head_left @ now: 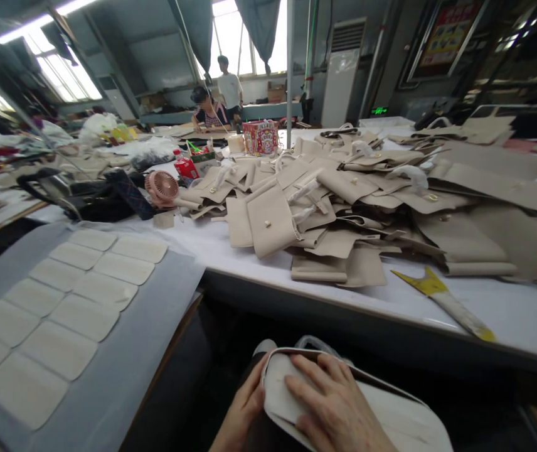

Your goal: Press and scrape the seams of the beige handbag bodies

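Note:
A white bag part with rounded ends and a raised dark-lined rim lies low in front of me, below the table's edge. My left hand grips its left end, thumb along the rim, the other fingers mostly hidden behind it. Spread across the white face are the fingers of my right hand, pressing on it near the left end and upper rim. Clear plastic wrap shows just behind the rim. The part's lower side is out of view.
Beige bag pieces with metal clasps are heaped on the white table. A yellow-ended tool lies at right. White panels line a grey sheet at left. Behind are a pink fan, a red box and two people.

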`<state>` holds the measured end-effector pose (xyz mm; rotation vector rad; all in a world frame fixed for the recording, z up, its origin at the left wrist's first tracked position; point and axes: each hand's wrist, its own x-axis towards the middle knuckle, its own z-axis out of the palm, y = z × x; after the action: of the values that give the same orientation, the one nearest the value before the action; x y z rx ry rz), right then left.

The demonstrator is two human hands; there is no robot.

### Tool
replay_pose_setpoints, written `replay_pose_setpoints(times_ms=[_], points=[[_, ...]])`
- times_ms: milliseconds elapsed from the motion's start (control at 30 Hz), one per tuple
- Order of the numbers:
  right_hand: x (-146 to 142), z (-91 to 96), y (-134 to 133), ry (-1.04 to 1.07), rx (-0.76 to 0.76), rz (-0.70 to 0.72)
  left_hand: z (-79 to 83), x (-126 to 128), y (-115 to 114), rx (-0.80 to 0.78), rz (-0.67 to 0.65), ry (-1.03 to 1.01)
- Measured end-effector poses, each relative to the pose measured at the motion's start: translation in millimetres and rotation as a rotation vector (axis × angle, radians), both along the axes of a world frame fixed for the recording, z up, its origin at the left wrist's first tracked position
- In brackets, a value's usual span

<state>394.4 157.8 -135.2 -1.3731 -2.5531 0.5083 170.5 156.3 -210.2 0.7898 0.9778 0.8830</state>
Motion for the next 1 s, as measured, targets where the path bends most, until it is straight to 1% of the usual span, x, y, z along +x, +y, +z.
replay_pose_setpoints(times_ms=[67, 133, 200, 267, 333, 400, 533, 600, 667, 767, 867, 1000], points=[[-1, -2.3, -1, -0.010, 0.115, 0.012, 11.5, -3, -1, 0.111, -0.005, 0.322], [-1, -4.2, -1, 0.002, 0.229, 0.007, 32.3, -3, 0, 0.191, -0.024, 0.593], [-1, -4.7, 0, 0.032, 0.311, -0.011, 54.9, 1, 3, 0.302, -0.085, 0.785], [-1, -4.3, 2, 0.059, 0.355, -0.020, 70.7, 6, 7, 0.414, -0.129, 0.931], [0, -4.1, 4, 0.071, 0.377, -0.023, 76.2, 10, 11, 0.488, -0.133, 1.047], [0, -5.2, 5, 0.078, 0.384, -0.031, 74.4, 13, 15, 0.525, -0.142, 1.123], [-4, -9.4, 7, 0.084, 0.353, -0.055, 69.8, 16, 23, 0.491, -0.211, 1.194], [-6, -11.2, 8, 0.077, 0.339, -0.050, 72.1, 16, 25, 0.459, -0.235, 1.150], [-7, -12.6, 8, 0.074, 0.343, -0.048, 75.2, 13, 25, 0.419, -0.247, 1.045], [-6, -15.0, 8, 0.076, 0.353, -0.049, 73.0, 7, 24, 0.292, -0.211, 0.852], [-5, -17.6, 7, 0.072, 0.351, -0.041, 56.5, 4, 21, 0.077, -0.073, 0.569], [-8, -17.0, 7, 0.056, 0.357, -0.038, 27.8, 14, 15, -0.244, 0.116, 0.039]])
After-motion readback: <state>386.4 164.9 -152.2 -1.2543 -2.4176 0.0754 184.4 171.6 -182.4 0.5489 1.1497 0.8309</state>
